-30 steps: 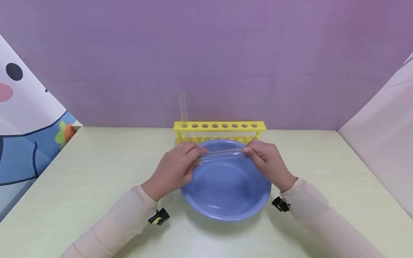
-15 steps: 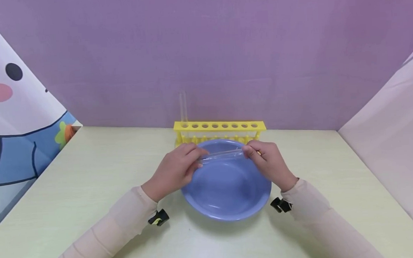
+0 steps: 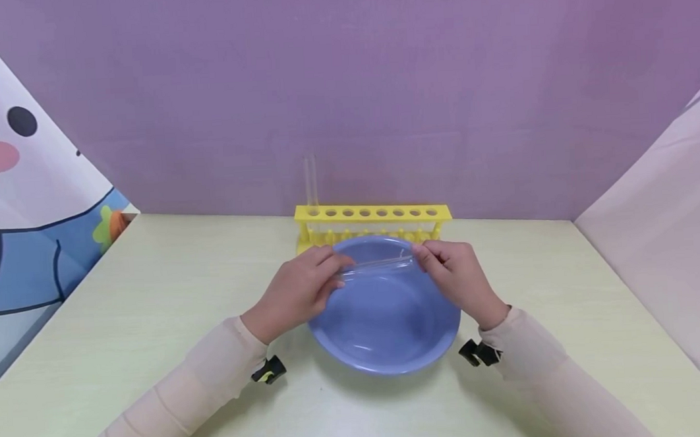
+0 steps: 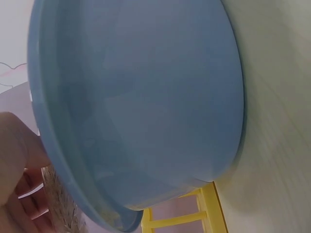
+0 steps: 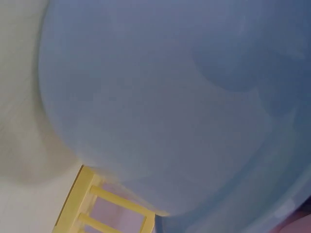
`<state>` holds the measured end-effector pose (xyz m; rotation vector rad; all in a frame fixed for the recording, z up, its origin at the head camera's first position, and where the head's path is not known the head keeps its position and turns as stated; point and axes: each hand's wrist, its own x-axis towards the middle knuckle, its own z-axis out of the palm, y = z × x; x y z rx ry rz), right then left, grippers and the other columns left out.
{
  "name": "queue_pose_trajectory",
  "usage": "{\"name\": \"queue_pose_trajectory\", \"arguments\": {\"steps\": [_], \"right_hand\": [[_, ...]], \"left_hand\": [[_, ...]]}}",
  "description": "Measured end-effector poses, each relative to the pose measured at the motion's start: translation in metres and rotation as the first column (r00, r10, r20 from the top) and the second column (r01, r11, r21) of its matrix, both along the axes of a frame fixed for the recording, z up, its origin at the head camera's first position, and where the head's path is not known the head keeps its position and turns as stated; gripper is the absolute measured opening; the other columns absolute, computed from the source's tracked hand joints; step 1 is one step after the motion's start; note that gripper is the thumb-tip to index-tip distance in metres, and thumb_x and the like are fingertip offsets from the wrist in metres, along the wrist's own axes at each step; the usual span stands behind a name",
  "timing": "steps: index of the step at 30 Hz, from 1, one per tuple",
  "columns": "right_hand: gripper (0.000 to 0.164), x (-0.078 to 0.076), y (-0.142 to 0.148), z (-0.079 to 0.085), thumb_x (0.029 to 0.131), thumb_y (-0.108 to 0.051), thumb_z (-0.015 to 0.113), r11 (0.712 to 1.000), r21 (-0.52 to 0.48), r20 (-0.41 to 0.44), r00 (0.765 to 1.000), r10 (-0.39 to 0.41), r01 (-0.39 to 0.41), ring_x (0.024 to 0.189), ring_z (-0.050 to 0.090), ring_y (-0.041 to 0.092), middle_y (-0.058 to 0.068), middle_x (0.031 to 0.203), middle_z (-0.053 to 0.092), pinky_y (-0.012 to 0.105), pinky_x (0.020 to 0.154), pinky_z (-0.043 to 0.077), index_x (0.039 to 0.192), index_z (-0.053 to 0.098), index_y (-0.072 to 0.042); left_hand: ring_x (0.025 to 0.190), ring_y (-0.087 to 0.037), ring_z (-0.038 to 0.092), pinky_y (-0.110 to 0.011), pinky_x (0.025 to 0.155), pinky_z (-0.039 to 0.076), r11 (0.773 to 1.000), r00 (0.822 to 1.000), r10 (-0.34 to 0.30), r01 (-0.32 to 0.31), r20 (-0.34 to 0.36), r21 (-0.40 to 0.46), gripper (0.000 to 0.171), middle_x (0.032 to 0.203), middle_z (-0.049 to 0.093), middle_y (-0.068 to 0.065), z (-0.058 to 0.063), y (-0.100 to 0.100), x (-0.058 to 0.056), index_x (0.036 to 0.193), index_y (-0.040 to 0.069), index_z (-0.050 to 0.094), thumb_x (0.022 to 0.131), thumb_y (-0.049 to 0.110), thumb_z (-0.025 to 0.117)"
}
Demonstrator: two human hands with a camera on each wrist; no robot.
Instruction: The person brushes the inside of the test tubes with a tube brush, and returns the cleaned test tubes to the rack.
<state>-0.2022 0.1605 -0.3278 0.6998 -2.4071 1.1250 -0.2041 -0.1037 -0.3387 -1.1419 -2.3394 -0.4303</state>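
Observation:
A clear test tube [image 3: 379, 266] lies almost level over the far part of a blue basin [image 3: 385, 322]. My left hand [image 3: 297, 290] grips its left end between thumb and fingers. In the left wrist view, brown bristles of a test tube brush [image 4: 60, 201] show beside the left hand's fingers [image 4: 19, 150], just past the basin's rim. At the tube's right end my right hand [image 3: 456, 275] has thumb and finger pinched together at the brush's handle end, mostly hidden in the hand. The right wrist view is mainly filled by the basin wall [image 5: 146, 107].
Behind the basin stands a yellow test tube rack [image 3: 373, 213] with a row of holes. One clear test tube [image 3: 311, 184] is upright in its leftmost hole. A purple curtain [image 3: 343, 93] closes off the back of the pale table [image 3: 181, 280].
My right hand has turned and shifted slightly right, and a small yellow spot seen in it half a second ago is hidden. The tube dips slightly; the left hand barely moves.

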Motion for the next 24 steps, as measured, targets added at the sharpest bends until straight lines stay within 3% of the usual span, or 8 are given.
{"name": "queue_pose_trajectory", "arguments": {"steps": [9, 16, 24], "right_hand": [[0.044, 0.002, 0.001, 0.007, 0.099, -0.018, 0.050, 0.999, -0.054, 0.202, 0.979, 0.021, -0.011, 0.048, 0.033, 0.012, -0.002, 0.051, 0.032, 0.022, 0.044, 0.025, 0.057, 0.044, -0.006], [0.046, 0.004, 0.002, 0.010, 0.099, -0.024, 0.049, 0.991, -0.133, 0.380, 0.924, 0.052, -0.001, 0.047, 0.033, 0.014, 0.001, 0.050, 0.033, 0.022, 0.043, 0.025, 0.059, 0.048, 0.000], [0.045, 0.004, 0.004, 0.012, 0.099, -0.025, 0.050, 0.978, -0.207, 0.480, 0.874, 0.083, 0.021, 0.044, 0.029, 0.011, 0.000, 0.049, 0.031, 0.022, 0.043, 0.023, 0.061, 0.049, -0.001]], "left_hand": [[0.084, -0.016, 0.056, -0.027, 0.067, 0.052, 1.000, 1.000, 0.005, -0.005, -0.011, 0.002, 0.029, 0.094, 0.058, 0.000, 0.001, 0.000, 0.000, 0.109, 0.011, 0.063, 0.082, 0.008, 0.073], [0.083, -0.016, 0.055, -0.027, 0.066, 0.051, 1.000, 1.000, 0.009, -0.009, -0.014, -0.001, 0.029, 0.092, 0.057, 0.000, 0.001, -0.002, -0.001, 0.109, 0.012, 0.063, 0.081, 0.008, 0.073], [0.082, -0.016, 0.055, -0.026, 0.064, 0.050, 1.000, 0.999, -0.004, 0.004, -0.035, -0.002, 0.030, 0.091, 0.057, 0.001, 0.000, -0.003, -0.003, 0.108, 0.012, 0.063, 0.081, 0.008, 0.074]]}}
